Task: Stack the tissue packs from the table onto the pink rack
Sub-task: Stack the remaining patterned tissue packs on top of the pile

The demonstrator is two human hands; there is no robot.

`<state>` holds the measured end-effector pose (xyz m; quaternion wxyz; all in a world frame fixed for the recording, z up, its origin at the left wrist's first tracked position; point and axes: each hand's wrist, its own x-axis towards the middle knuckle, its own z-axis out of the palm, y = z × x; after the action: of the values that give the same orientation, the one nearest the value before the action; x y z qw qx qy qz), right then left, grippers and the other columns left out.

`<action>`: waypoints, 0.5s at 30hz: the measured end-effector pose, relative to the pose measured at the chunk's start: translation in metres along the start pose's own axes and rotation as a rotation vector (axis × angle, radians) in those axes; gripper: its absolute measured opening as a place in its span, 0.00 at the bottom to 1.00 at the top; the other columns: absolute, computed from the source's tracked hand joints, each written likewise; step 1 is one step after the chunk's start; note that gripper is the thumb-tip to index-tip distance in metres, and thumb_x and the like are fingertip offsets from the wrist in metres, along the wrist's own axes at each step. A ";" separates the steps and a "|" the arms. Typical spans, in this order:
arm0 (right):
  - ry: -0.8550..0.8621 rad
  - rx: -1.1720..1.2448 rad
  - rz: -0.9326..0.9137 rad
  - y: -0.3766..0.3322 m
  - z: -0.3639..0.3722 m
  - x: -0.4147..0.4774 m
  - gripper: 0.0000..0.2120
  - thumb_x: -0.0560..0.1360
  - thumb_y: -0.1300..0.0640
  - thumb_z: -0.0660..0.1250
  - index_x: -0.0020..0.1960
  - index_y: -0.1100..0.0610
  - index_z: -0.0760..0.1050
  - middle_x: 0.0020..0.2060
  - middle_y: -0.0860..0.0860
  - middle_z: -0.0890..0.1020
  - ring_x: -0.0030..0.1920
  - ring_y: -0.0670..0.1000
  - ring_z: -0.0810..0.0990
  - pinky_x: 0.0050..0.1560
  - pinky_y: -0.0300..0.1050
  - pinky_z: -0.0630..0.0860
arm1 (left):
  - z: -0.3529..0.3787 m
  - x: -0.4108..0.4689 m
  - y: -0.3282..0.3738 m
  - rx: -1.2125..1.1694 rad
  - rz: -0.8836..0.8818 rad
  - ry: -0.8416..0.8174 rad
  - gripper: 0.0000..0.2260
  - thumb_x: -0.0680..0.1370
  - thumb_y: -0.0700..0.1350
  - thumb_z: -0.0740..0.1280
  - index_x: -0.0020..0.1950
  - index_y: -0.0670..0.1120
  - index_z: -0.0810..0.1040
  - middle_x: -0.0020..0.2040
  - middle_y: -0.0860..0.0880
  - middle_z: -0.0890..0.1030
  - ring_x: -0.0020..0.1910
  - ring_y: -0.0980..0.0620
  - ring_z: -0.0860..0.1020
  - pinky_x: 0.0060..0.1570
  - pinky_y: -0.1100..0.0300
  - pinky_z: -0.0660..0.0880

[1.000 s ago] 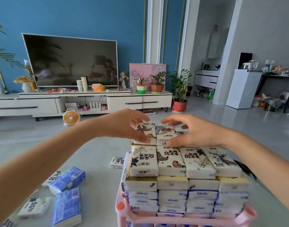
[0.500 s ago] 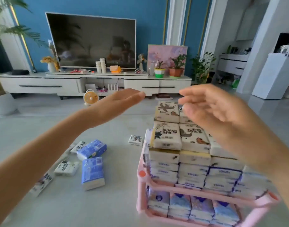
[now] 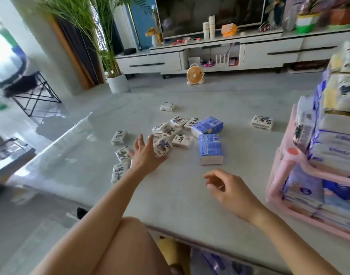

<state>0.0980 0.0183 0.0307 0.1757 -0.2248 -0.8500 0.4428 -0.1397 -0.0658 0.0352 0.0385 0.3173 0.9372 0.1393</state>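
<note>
The pink rack point(image 3: 284, 165) stands at the table's right edge, its shelves packed with tissue packs point(image 3: 336, 141) that rise above its top. A cluster of small white printed packs point(image 3: 176, 128) and two larger blue packs point(image 3: 210, 148) lies mid-table. My left hand point(image 3: 145, 154) reaches into the cluster with its fingers spread, touching a tilted small pack point(image 3: 162, 146). My right hand point(image 3: 229, 188) hovers over bare table between the cluster and the rack, fingers loosely curled, holding nothing.
Single small packs lie apart at the far side point(image 3: 167, 106) and near the rack point(image 3: 262, 122). The table's left edge point(image 3: 57, 139) drops to the floor. My knee point(image 3: 120, 247) shows at the near edge. Beyond stand an orange fan point(image 3: 194, 74) and a TV cabinet point(image 3: 209, 56).
Both hands have left the top of the stack on the rack. The view has swung left and down to the loose packs, and my left hand has reached out to them.
</note>
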 end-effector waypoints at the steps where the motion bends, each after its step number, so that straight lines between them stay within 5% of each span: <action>1: 0.020 -0.011 0.006 0.003 0.001 0.001 0.08 0.74 0.63 0.65 0.51 0.55 0.77 0.41 0.49 0.80 0.39 0.42 0.77 0.41 0.25 0.69 | 0.004 0.002 -0.005 -0.026 -0.046 -0.020 0.39 0.72 0.61 0.66 0.76 0.51 0.50 0.77 0.42 0.45 0.75 0.40 0.46 0.70 0.38 0.46; 6: 0.079 0.006 0.035 0.006 0.002 -0.003 0.08 0.75 0.63 0.64 0.51 0.53 0.77 0.39 0.44 0.78 0.40 0.43 0.77 0.41 0.26 0.69 | 0.023 0.018 -0.009 0.013 -0.126 -0.019 0.39 0.71 0.70 0.57 0.75 0.54 0.48 0.76 0.41 0.48 0.75 0.42 0.47 0.69 0.38 0.43; 10: 0.135 -0.015 0.036 0.006 0.004 -0.009 0.09 0.74 0.63 0.64 0.52 0.55 0.77 0.38 0.41 0.77 0.39 0.40 0.77 0.41 0.25 0.69 | 0.030 0.023 -0.005 0.003 -0.084 0.133 0.28 0.74 0.65 0.59 0.69 0.52 0.61 0.65 0.39 0.69 0.65 0.40 0.66 0.64 0.47 0.60; 15: 0.174 -0.032 0.034 0.009 0.005 -0.018 0.09 0.74 0.63 0.63 0.53 0.55 0.77 0.39 0.42 0.77 0.39 0.42 0.76 0.42 0.26 0.68 | 0.033 0.017 0.001 -0.047 -0.085 0.111 0.28 0.74 0.60 0.62 0.70 0.49 0.62 0.62 0.38 0.68 0.63 0.39 0.67 0.59 0.49 0.67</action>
<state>0.1125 0.0097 0.0184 0.2378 -0.2796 -0.8346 0.4107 -0.1468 -0.0467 0.0040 -0.0001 0.2680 0.9470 0.1769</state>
